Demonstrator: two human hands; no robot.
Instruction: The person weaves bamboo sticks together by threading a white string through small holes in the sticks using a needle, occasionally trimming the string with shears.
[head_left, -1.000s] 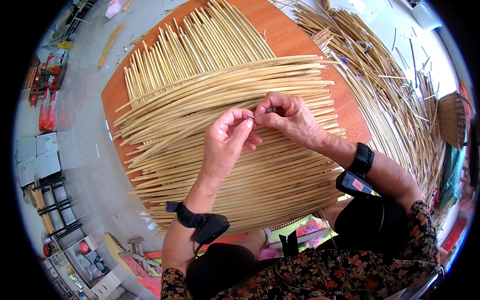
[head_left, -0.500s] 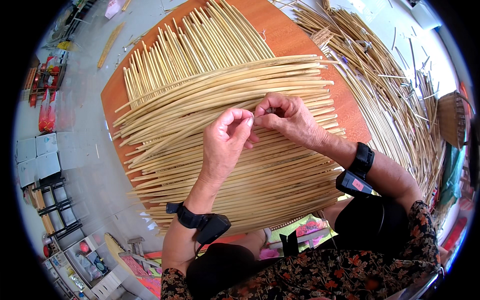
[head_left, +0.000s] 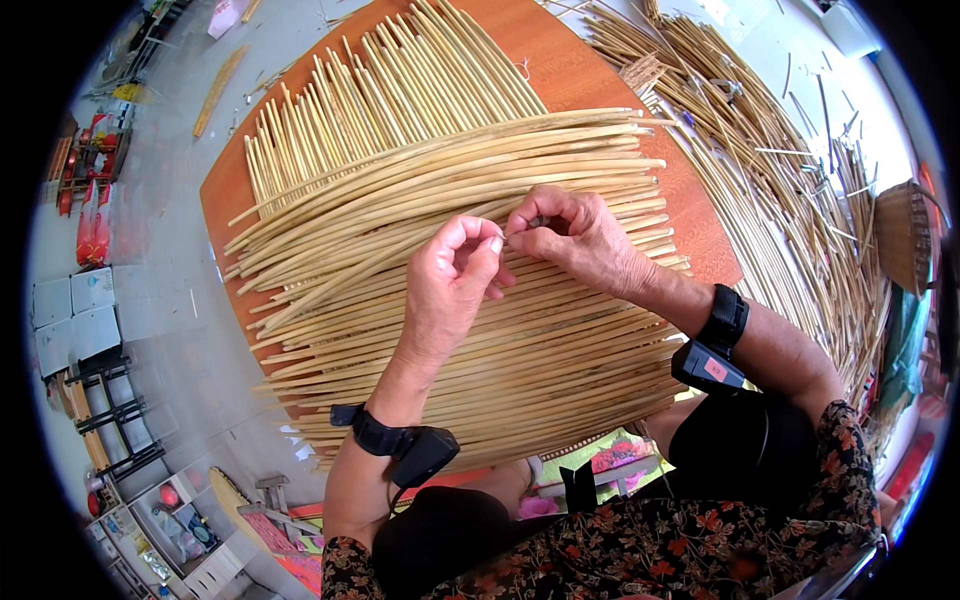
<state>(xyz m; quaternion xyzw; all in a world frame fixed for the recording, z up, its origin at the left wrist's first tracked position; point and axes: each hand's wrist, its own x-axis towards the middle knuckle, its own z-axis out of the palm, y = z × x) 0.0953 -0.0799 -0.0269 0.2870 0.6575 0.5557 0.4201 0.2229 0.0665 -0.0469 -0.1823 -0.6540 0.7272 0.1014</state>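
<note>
My left hand (head_left: 450, 285) and my right hand (head_left: 575, 240) meet fingertip to fingertip above the middle of the board. Thumb and forefinger of each are pinched together. Whatever lies between them is too small to make out. Below the hands, long pale plant stalks (head_left: 500, 350) run side by side across the reddish-brown board (head_left: 705, 215). A looser layer of stalks (head_left: 400, 180) crosses on top. Farther off, more stalks (head_left: 390, 95) stand out at an angle toward the far edge.
Heaps of loose stalks (head_left: 770, 150) cover the floor at the right, beside a woven basket (head_left: 903, 238). White boxes (head_left: 72, 305) and a shelf unit (head_left: 165, 530) line the left. A flat strip (head_left: 220, 90) lies on the floor at the far left.
Both hands stay almost in place, fingertips still together, with only a very slight shift to the left. The stalks look unchanged.
</note>
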